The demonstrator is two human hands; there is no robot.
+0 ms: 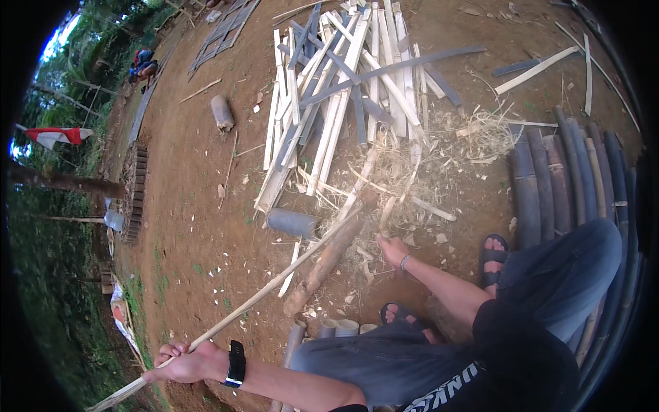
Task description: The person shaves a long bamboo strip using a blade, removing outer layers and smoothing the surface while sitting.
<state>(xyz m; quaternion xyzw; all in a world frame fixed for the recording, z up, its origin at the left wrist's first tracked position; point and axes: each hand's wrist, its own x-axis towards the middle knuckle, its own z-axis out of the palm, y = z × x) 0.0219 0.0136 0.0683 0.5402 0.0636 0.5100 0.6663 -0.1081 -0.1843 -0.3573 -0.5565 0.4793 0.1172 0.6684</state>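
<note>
My left hand (189,362), with a black watch at its wrist, is closed around a long, thin bamboo strip (264,292). From the lower left the strip slants up to the middle, where it passes over the far end of a brown log (322,268). Its near end is frayed. My right hand (392,252), a bracelet at the wrist, is closed low beside the log. A short, pale, curved piece of wood (387,214) rises from its fingers, perhaps a tool handle; the rest of it cannot be made out. Thin bamboo shavings (439,165) lie around it.
Ahead lies a heap of split bamboo strips (343,89). A cut bamboo tube (292,222) rests left of the log. Several dark bamboo poles (528,192) run along my right side. Another short bamboo piece (222,112) lies further off; a person (143,67) is at the far left.
</note>
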